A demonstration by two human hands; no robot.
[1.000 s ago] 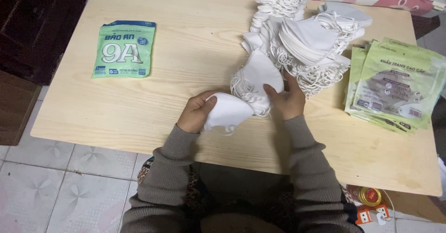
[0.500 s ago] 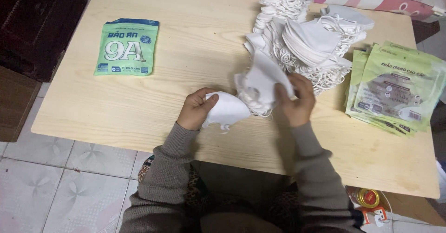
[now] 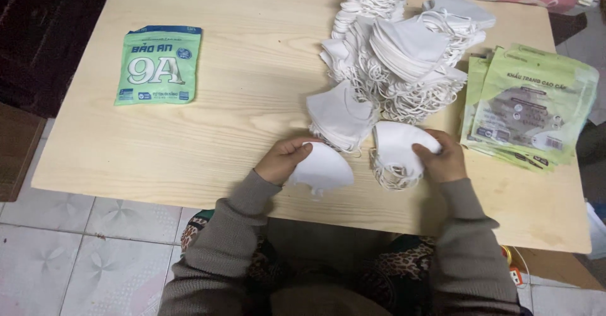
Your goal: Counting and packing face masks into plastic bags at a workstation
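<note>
White folded mask (image 3: 319, 168) near the table's (image 3: 252, 101) front edge, my left hand (image 3: 283, 159) curled on it; right hand (image 3: 440, 157) grips a second mask stack (image 3: 396, 152) just beside; mask heap (image 3: 404, 51) behind; green packets (image 3: 530, 105) right.

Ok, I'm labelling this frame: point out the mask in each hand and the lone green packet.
Left-hand mask (image 3: 320, 168), head view, middle of its white face.
Right-hand mask (image 3: 394, 142), head view, upper white panel.
Green packet (image 3: 159, 65), head view, centre of its front.
</note>
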